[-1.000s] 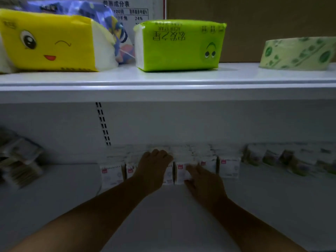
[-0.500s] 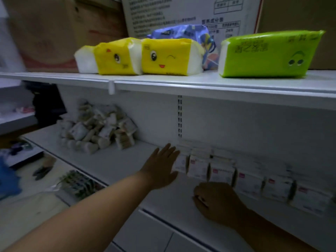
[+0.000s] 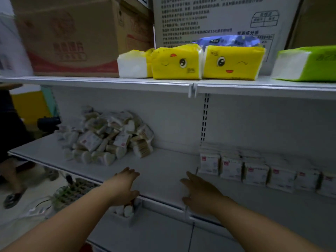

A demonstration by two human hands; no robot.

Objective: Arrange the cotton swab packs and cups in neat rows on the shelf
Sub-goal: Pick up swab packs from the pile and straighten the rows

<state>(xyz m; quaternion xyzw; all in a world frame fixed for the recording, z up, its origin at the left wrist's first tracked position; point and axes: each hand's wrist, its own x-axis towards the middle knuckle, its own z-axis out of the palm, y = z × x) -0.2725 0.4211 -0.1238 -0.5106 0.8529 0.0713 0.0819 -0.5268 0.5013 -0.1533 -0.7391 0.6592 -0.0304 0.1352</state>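
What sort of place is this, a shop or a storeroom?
Probably a small shop: white slotted display shelving, yellow tissue packs facing outward above, cotton swab packs in a row below, and a cardboard carton up top.

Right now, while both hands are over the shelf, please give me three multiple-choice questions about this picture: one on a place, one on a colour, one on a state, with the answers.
1. Where does the loose pile of cotton swab packs lie?
A. on the middle shelf, toward its left end
B. on the floor
C. inside a drawer

2. What colour is the tissue pack at the right end of the upper shelf?
A. blue
B. green
C. red

3. How are the left hand and the right hand?
A. each grips a pack
B. open, holding nothing
C. both curled into fists

Answers: 1 A, the heap sits on the left part of that shelf. 2 B, its wrapper is bright green. 3 B, the fingers stretch out over the shelf and nothing shows in them.
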